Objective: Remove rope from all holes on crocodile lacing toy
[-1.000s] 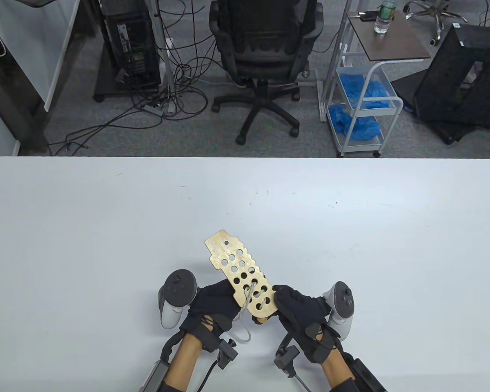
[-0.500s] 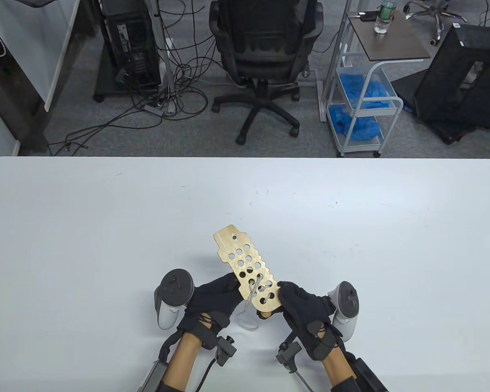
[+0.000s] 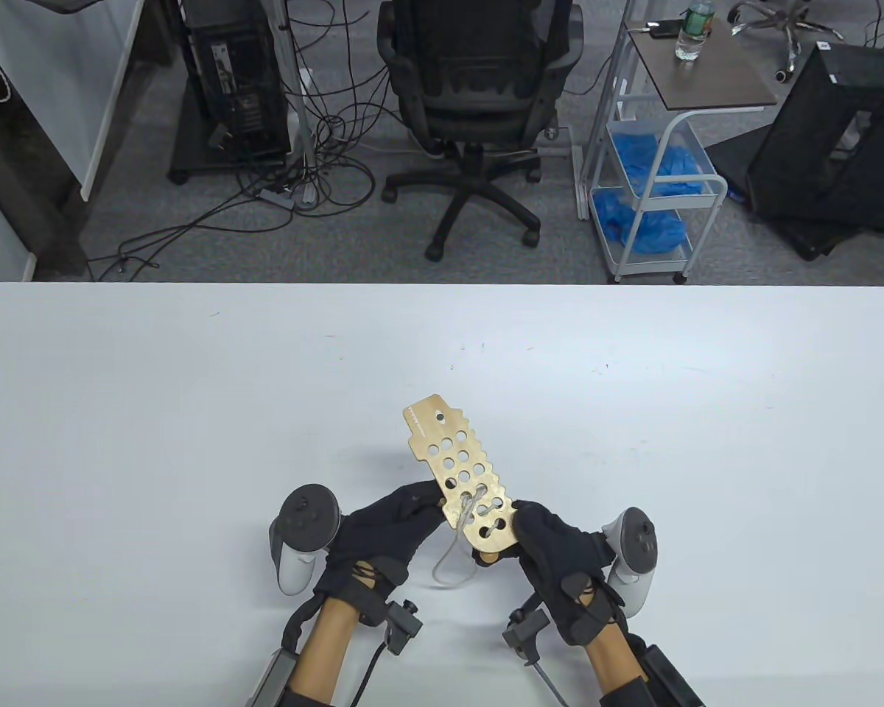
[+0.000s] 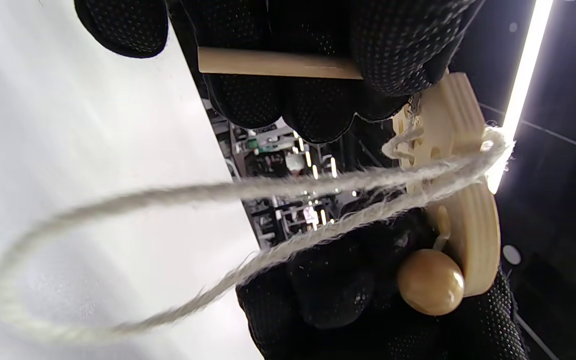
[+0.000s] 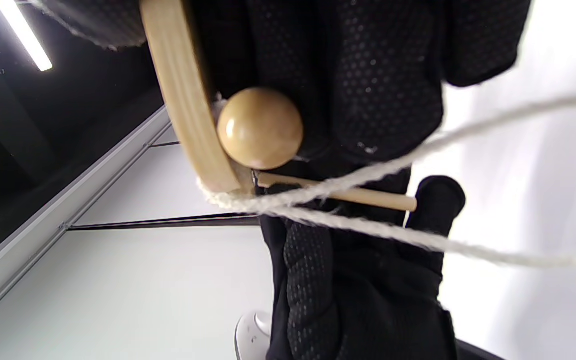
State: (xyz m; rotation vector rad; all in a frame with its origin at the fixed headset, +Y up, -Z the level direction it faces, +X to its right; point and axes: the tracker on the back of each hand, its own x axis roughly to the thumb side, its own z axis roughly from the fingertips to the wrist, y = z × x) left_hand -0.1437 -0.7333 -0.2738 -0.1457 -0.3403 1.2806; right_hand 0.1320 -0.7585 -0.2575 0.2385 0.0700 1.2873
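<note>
Wooden crocodile lacing toy point(image 3: 462, 479), held off the table point(image 3: 191, 412) near its front edge, tilted with its far end raised. Most holes show bare; the rope point(image 3: 457, 549) crosses only the holes nearest you and hangs below the board in a slack loop. Your right hand point(image 3: 556, 549) grips the near end of the board, fingers curled round its edge, probably to steady it while the lace is drawn out. Your left hand point(image 3: 390, 530) curls its fingers round a thin wooden stick point(image 4: 275, 64), seemingly the lacing needle at the rope's free end; holding it there lets you pull the cord back through each hole in turn. A round wooden bead point(image 5: 260, 127) sits against the board's underside beside your right fingers point(image 5: 383, 75), likely the stop that anchors the fixed end. Lifting the board off the table keeps both faces within reach. No brand, label or legible writing shows on the toy; faint marks near its far end are too small to read.
</note>
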